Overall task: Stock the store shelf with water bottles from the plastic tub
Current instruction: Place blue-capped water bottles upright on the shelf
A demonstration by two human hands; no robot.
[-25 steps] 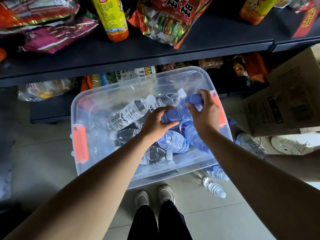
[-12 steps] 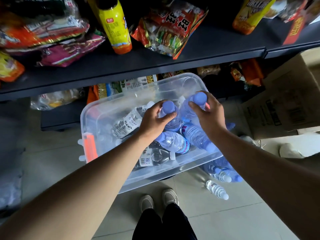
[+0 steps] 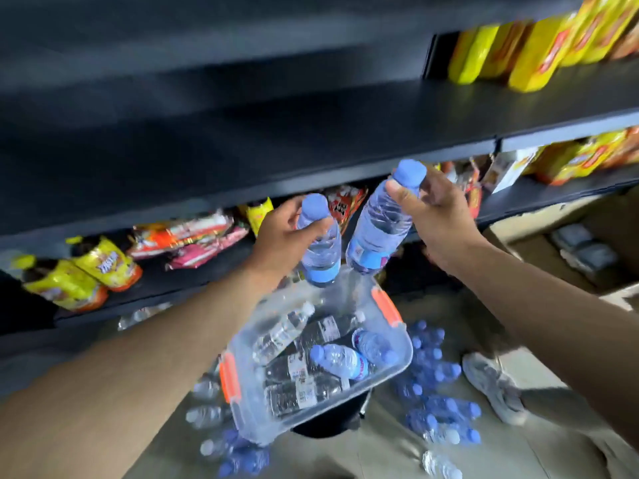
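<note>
**Head view: two bottles in the air, a shelf lip to clear**

Head view, nearest first: both forearms reach up and forward from the bottom corners. Below them, the plastic tub (image 3: 397, 357) sits low on something dark, well apart from the hands, with several water bottles lying loose inside; more bottles lie scattered on the floor (image 3: 518, 454) around it.

Higher up, the left hand (image 3: 280, 240) is wrapped round the neck of a blue-capped bottle (image 3: 320, 250), thumb across the front. The right hand (image 3: 437, 216) pinches a second bottle (image 3: 377, 229) just under its cap, and this one hangs tilted, its base swinging toward the first. The two bottles are just beside each other; whether they touch I cannot tell.

Beyond them runs the front edge of the dark empty shelf (image 3: 242, 157), with snack packets (image 3: 193, 240) on the shelf below and yellow packs (image 3: 532, 60) at the far right.

Risks, as I judge them:
- A neck grip gives little control of a heavy, full body. The tilted right bottle may swing and strike the shelf lip.
- The bottles may knock together and twist a grip loose.
- A dropped bottle would likely land in the tub or join those on the floor.
- Set down tilted, a bottle may topple and roll off the shelf.
</note>
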